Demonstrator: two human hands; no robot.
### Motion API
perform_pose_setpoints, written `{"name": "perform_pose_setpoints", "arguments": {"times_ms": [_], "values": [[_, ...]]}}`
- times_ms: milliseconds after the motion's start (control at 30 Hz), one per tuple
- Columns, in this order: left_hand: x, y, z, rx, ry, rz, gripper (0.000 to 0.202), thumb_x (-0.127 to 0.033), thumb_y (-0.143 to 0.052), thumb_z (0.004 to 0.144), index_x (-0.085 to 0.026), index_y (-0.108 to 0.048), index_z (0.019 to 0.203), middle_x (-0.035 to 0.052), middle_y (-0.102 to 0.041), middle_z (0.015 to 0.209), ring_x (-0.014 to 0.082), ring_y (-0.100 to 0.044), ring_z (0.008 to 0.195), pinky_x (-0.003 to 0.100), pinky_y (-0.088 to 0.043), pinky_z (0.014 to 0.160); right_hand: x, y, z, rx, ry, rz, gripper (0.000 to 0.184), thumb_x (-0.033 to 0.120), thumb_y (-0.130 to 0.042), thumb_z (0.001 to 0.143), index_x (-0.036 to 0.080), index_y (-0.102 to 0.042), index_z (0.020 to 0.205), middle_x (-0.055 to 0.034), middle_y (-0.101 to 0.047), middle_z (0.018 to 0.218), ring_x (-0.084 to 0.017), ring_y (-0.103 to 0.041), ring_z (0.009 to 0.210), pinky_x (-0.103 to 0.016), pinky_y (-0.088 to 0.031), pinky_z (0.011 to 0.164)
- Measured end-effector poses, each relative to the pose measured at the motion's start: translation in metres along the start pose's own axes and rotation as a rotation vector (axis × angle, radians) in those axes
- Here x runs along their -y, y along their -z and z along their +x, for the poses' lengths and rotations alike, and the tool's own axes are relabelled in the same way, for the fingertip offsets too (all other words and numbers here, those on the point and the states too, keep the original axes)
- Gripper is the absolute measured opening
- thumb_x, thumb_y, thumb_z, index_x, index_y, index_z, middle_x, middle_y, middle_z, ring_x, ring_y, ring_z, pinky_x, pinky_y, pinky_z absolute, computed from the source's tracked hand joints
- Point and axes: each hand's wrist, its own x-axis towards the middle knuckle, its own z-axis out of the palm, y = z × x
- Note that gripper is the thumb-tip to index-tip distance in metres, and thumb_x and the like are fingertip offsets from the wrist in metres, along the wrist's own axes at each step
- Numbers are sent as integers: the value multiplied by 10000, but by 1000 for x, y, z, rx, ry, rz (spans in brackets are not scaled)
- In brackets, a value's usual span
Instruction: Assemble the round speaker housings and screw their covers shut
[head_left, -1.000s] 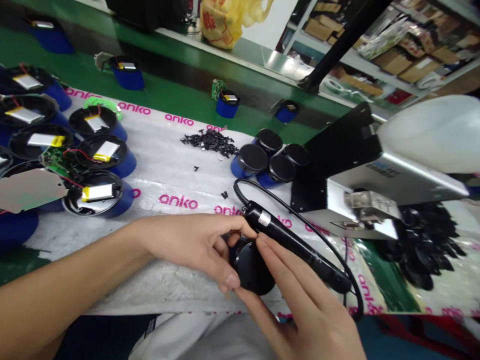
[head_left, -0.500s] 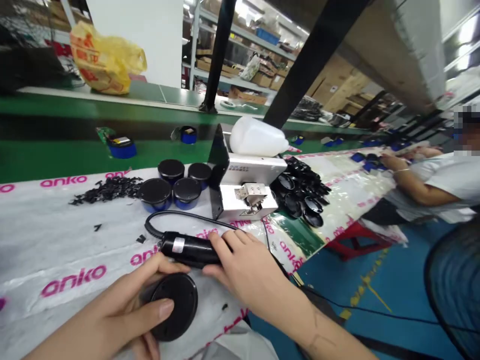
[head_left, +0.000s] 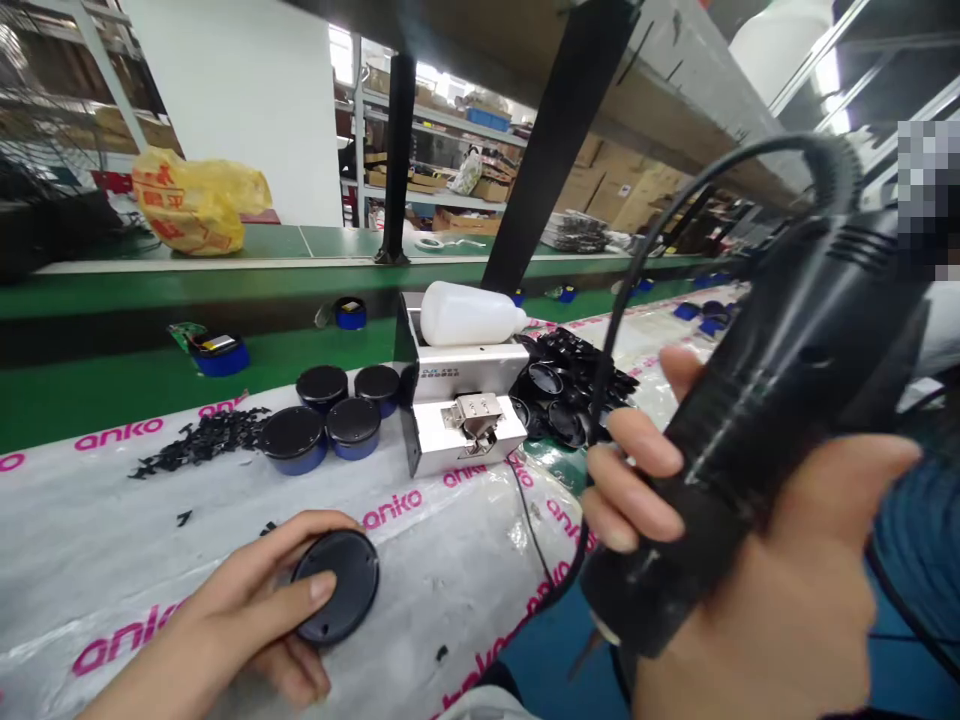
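Note:
My left hand (head_left: 247,615) rests at the lower left, thumb and fingers closed round a round black disc-shaped part (head_left: 339,583) that lies on the white plastic sheet (head_left: 97,540). My right hand (head_left: 757,590) fills the right foreground, wrapped round a black corded electric screwdriver (head_left: 780,400) held up close to the camera, tip pointing down. Its black cable (head_left: 637,260) arcs over the top and drops to the table.
A white metal dispenser box (head_left: 465,415) with a white bottle (head_left: 469,312) stands mid-table. Several blue pots with black lids (head_left: 322,420), a pile of small black bits (head_left: 199,445) and a heap of black caps (head_left: 570,385) surround it. Behind runs a green conveyor (head_left: 112,380). A person sits far right.
My right hand has lifted the screwdriver off the sheet and raised it close to the camera. My left hand stays on the black disc. The view has tilted up and rightward.

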Motion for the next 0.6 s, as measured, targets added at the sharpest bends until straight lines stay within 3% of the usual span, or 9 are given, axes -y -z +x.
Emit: {"name": "perform_pose_setpoints", "arguments": {"times_ms": [67,100,167,233,333,433,533,600], "values": [[-10,-6,9,51,-19,58,581,-479,-793,781,-218,-556,1242,25,-794,847,195,-735,491,245,-588,507,9,-9,9,-35,-49,64,749,667,2,966,257,-488,1357,34,-342,662,-114,-263,357,-246,-184,252],[-13,-8,14,78,-25,98,563,-443,-760,822,-199,-538,1279,23,-788,767,198,-738,496,234,-581,501,9,-15,14,-50,-30,84,754,655,24,965,249,-499,1327,41,-328,628,-116,-247,337,-248,-162,248],[-14,-10,22,126,-25,158,572,-403,-703,879,-161,-497,1354,25,-775,668,207,-748,516,224,-582,513,2,-29,24,-131,105,96,697,624,22,978,253,-495,1264,39,-375,582,-129,-321,324,-250,-257,277],[-9,-9,28,170,-21,167,633,-424,-678,898,-146,-447,1417,30,-772,637,221,-761,536,213,-573,497,-12,-45,36,-207,307,81,568,627,-100,997,268,-470,1237,27,-459,592,-147,-432,367,-269,-388,357],[3,-6,33,218,-38,157,688,-494,-621,926,-187,-359,1483,8,-750,588,233,-766,538,198,-552,454,-37,-61,54,-187,446,24,532,667,-282,979,261,-459,1273,8,-518,664,-152,-507,453,-279,-453,439],[11,-7,33,241,-56,144,588,-487,-559,960,-234,-369,1455,-16,-721,559,217,-754,512,176,-527,413,-53,-67,67,-184,376,-61,568,664,-264,986,238,-449,1311,6,-513,662,-156,-527,482,-285,-468,463],[10,-10,32,252,-52,110,483,-455,-554,964,-250,-410,1377,-22,-720,603,189,-738,483,159,-519,386,-51,-61,62,-176,254,-120,642,727,-185,958,253,-464,1291,14,-514,624,-170,-531,446,-291,-456,412],[7,-11,31,268,-36,66,459,-438,-582,950,-259,-419,1339,-9,-747,715,172,-734,480,158,-526,378,-42,-52,48,-57,224,-275,788,795,-42,903,260,-452,1312,13,-513,606,-182,-541,435,-301,-462,396]]}}
